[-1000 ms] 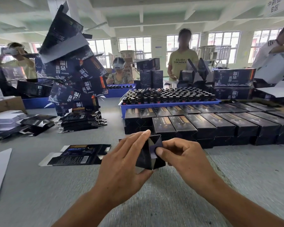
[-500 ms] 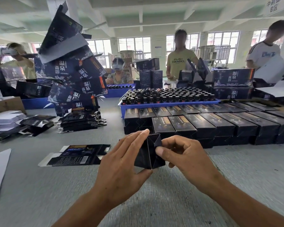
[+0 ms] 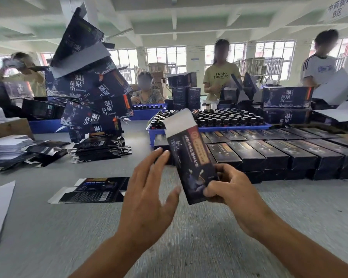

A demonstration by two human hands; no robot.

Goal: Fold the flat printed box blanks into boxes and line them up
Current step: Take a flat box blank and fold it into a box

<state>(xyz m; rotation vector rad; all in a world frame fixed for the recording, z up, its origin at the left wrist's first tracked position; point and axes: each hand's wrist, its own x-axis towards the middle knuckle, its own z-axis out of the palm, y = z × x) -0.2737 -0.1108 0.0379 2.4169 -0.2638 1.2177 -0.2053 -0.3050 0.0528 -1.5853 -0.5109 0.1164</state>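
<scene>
While the right hand [image 3: 227, 189] grips a dark folded box [image 3: 191, 157] by its lower end, the left hand [image 3: 149, 189] hovers beside it, fingers spread, above the tabletop [image 3: 48, 227].

1. On the table [image 3: 289, 217], right of centre: rows of folded boxes [image 3: 279, 149].
2. Behind those rows: tray of bottles [image 3: 225, 117].
3. Left of the rows: flat blank [image 3: 92, 189], lying alone.
4. Behind that blank: stack of blanks [image 3: 100, 149].
5. Before the rows, held above the table: folded box [image 3: 191, 155].
</scene>
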